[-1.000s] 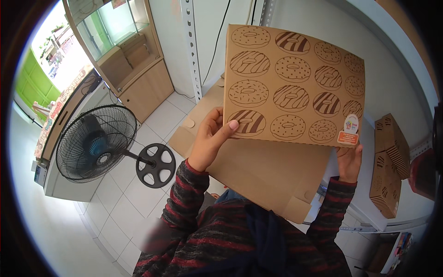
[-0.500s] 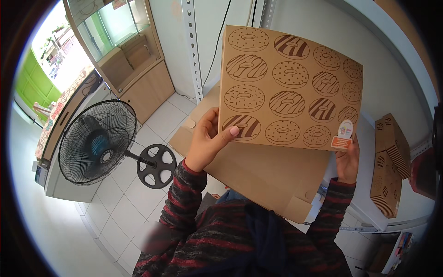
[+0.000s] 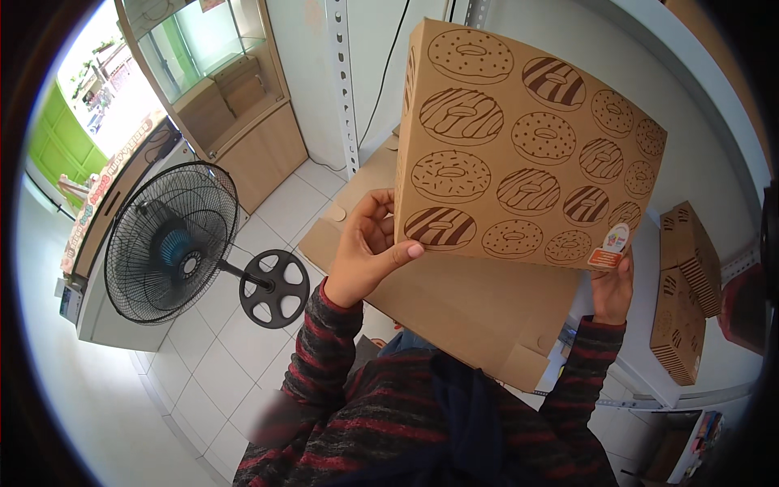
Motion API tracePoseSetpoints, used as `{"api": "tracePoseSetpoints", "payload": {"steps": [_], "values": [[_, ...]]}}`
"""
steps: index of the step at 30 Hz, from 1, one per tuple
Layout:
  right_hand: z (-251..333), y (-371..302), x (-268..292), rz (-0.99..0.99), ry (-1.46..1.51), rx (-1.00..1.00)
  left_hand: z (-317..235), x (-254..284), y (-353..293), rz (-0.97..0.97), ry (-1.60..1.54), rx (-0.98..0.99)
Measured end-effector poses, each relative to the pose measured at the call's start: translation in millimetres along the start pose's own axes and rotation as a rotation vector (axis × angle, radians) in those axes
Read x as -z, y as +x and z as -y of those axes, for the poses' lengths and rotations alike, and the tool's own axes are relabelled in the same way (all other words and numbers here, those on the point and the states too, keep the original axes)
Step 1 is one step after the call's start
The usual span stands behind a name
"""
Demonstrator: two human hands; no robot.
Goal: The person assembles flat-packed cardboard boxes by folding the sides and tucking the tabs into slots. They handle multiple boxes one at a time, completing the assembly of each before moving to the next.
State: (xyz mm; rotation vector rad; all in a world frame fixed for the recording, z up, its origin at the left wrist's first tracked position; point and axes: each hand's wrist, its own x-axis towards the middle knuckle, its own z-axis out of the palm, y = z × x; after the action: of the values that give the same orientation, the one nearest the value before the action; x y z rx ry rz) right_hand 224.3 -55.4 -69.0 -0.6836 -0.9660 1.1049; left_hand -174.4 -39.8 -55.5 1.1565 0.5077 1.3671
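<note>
The box (image 3: 519,154) is held up between 2 hands: left hand (image 3: 365,252) at its left edge, right hand (image 3: 613,288) at its lower right corner. A fan (image 3: 174,243) stands on the floor (image 3: 203,357) to the left.

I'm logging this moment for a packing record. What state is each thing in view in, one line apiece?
doughnut-print box: closed, held up tilted in both hands.
left hand: grips the box's lower left corner, thumb on its face.
right hand: holds the lower right corner by the sticker.
flat cardboard: unfolded, lying beneath the box.
stacked boxes: folded, piled on the white counter.
standing fan: upright; running or not, cannot tell.
</note>
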Motion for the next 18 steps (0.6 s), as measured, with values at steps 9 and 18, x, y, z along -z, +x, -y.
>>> {"api": "tracePoseSetpoints", "payload": {"steps": [9,18], "values": [[-13,-2,12,-0.091,-0.176,0.009,4,-1,-5,0.034,0.018,0.096],[-18,-8,25,-0.066,0.065,0.059,9,-2,-9,0.034,0.107,0.133]]}}
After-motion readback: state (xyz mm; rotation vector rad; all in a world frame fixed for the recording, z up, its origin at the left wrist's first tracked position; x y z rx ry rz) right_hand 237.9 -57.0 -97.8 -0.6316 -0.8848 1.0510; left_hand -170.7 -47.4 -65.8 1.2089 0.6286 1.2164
